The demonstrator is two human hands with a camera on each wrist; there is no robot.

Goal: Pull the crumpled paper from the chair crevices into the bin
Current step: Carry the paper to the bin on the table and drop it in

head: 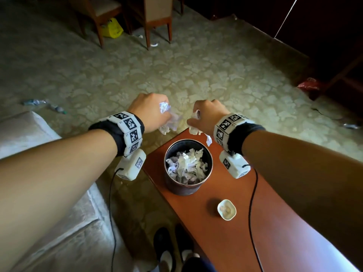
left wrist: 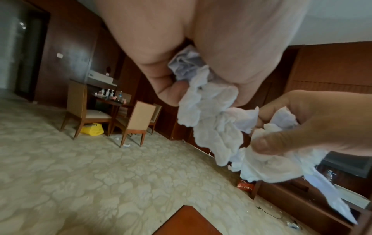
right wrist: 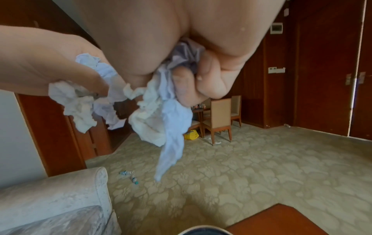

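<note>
Head view: a person's left hand [head: 151, 112] and right hand [head: 209, 116] are raised side by side over the far end of a reddish wooden table [head: 225, 222], each with its fingers curled round a wad of crumpled paper. From above the fingertips are hidden under the knuckles; only the ends of the left wad [head: 169, 119] and the right wad [head: 195, 126] hang out below. The left wrist view shows the thumb and fingers pinching white and pale-blue paper, with the other hand's wad just beside it; whether the two wads touch cannot be told. In the right wrist view a long strip of paper trails down from the closed fingers [right wrist: 203, 79].

Below and nearer the person stands a round dark bin [head: 170, 183] on the table, already holding a heap of crumpled paper [head: 186, 165]. Nearby sits a small white dish [head: 226, 210]; what lies in it is too small to make out. A pale upholstered armchair [head: 29, 134], cut off at the left edge, stands beside the table. Crushed plastic bottles [head: 45, 106] lie on the patterned carpet [head: 196, 71], and a yellow bag [head: 112, 29] sits under wooden dining chairs [head: 157, 18], whose tops are cropped.
</note>
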